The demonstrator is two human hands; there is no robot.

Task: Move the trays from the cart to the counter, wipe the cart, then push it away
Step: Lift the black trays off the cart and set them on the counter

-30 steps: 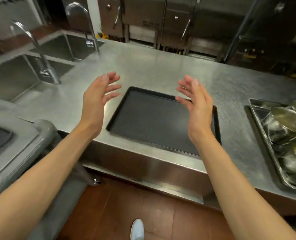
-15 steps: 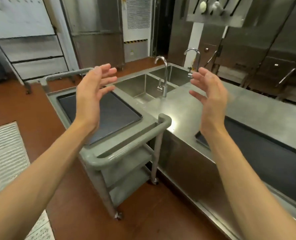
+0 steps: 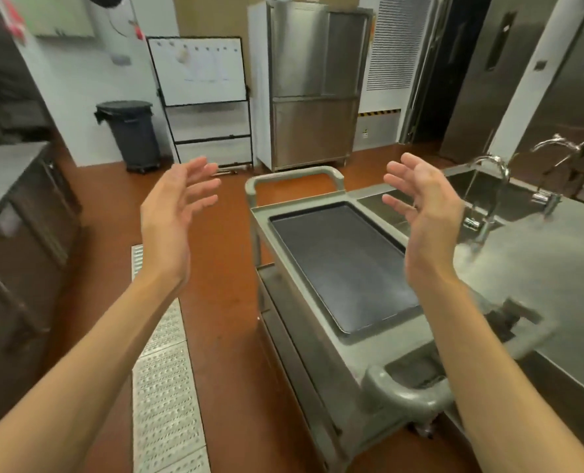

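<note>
A dark rectangular tray lies flat on the top shelf of a grey utility cart, which stands on the red-brown floor just beside a stainless steel counter. Both of the person's bare hands are raised in the air above the scene, palms facing each other: the left hand hangs over the floor to the left of the cart, the right hand over the cart's right edge near the sink, and each has its fingers spread and loose, holding nothing and touching nothing. The cart's rounded push handle is nearest the camera, a second handle at the far end. A sink with two curved taps is set into the counter beyond the cart. A perforated metal floor drain runs along the floor at left, and against the back wall stand a dark lidded bin, a whiteboard and a tall steel cabinet
</note>
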